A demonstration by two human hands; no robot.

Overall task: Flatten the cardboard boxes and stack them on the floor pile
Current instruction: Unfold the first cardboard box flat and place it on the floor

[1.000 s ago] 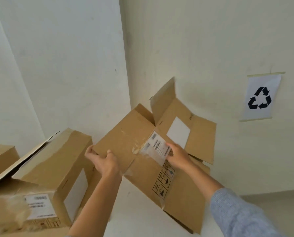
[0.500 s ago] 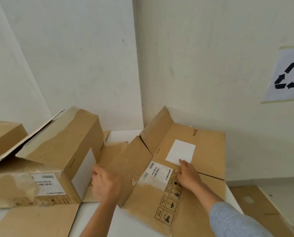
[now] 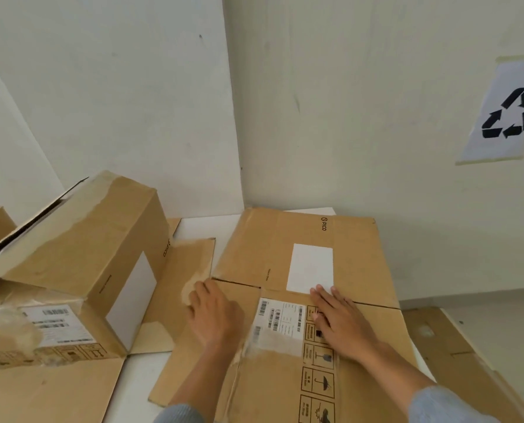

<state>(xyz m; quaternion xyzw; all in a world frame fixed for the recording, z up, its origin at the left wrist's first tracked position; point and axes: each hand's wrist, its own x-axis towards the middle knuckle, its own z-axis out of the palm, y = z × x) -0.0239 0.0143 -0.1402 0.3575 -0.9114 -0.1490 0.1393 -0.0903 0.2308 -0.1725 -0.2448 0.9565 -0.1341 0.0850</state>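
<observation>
Two hands flat on one box right now, so the squashing bit looks mostly handled. The left hand and the right hand both lie with fingers straight and spread, pressing on the flattened box, gripping nothing. That box lies on the white worktop, in the corner where the walls meet, its far flap just past the right hand's fingertips and its shipping label between the two hands.

What I'd worry about:

- Springback. The crease running just ahead of both hands looks like it could pop up once the pressure comes off, and then the sheet won't sit flat on a pile.
- There's loose clear tape near the left wrist. That could snag a sleeve or stick to the next sheet.
- The still-standing box sits close off the left hand's side. Sliding the flat one out that way could knock it or catch the flap lying beside the left hand.
- The floor pile, I'd guess, is the cardboard down past the right forearm. A big floppy sheet carried with bare palms could buckle or slide off the edge.
</observation>
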